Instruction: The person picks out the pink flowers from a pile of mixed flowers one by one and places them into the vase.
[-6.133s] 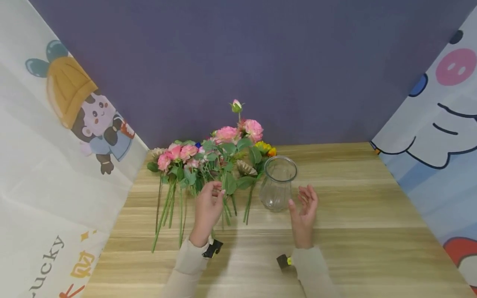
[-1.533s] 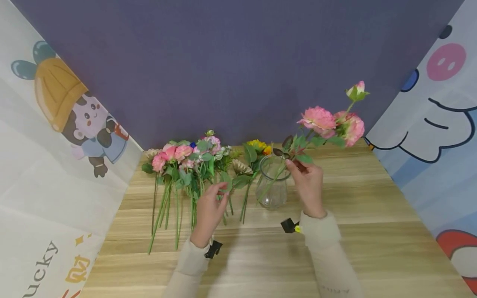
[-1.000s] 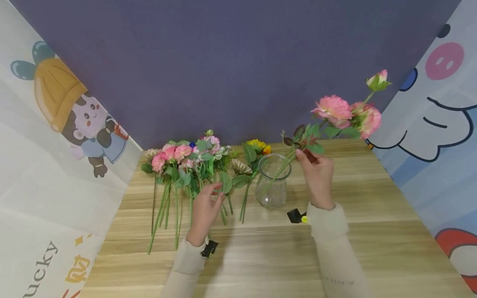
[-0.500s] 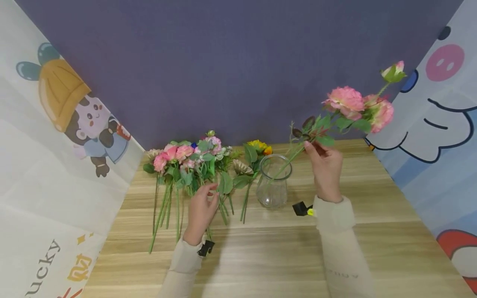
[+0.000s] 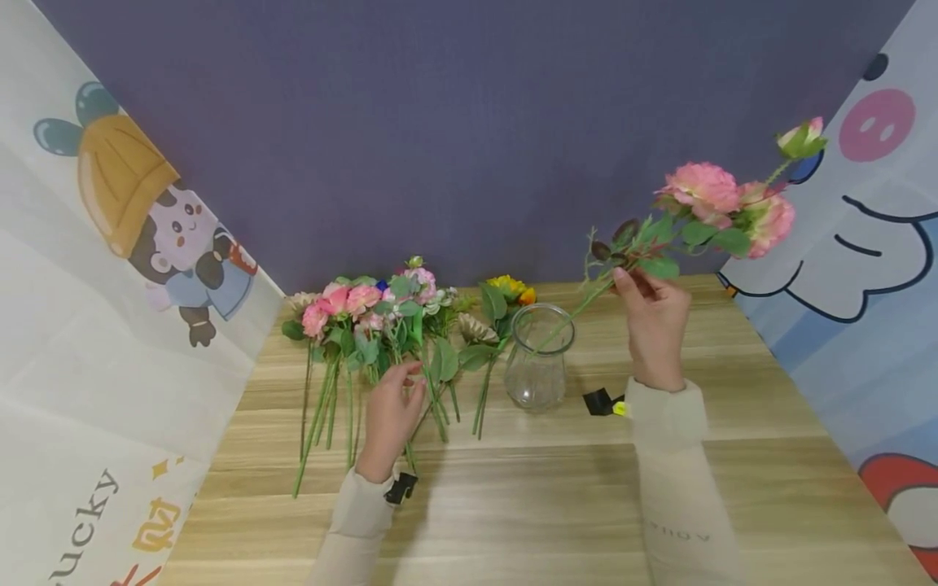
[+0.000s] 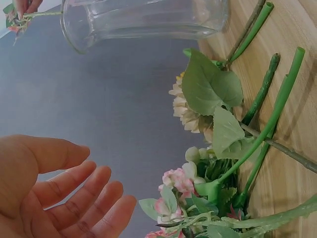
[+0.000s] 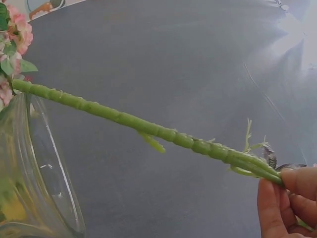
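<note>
My right hand (image 5: 657, 325) pinches the green stem (image 7: 163, 133) of a pink flower spray (image 5: 703, 191) between thumb and fingertips. The spray carries two full blooms and a bud, and leans up to the right. In the head view, the stem's lower end slants down-left across the mouth of the clear glass vase (image 5: 536, 384). That vase stands upright on the table. My left hand (image 5: 393, 419) hovers by the stems of the laid-out flowers, its fingers loosely bent with nothing between them; the left wrist view shows this palm (image 6: 64, 198) bare.
Left of the vase lie several artificial flowers, among them pink blooms (image 5: 344, 301), a beige flower (image 5: 476, 329) and a yellow flower (image 5: 507, 285). Their stems (image 5: 322, 415) point toward the front of the wooden table (image 5: 513, 505). A dark panel (image 5: 469, 146) rises behind.
The pink spray was lifted from the pile by my right hand and carried over to the vase. Over the last second that hand has moved right and up with it. The left hand shifted slightly left.
</note>
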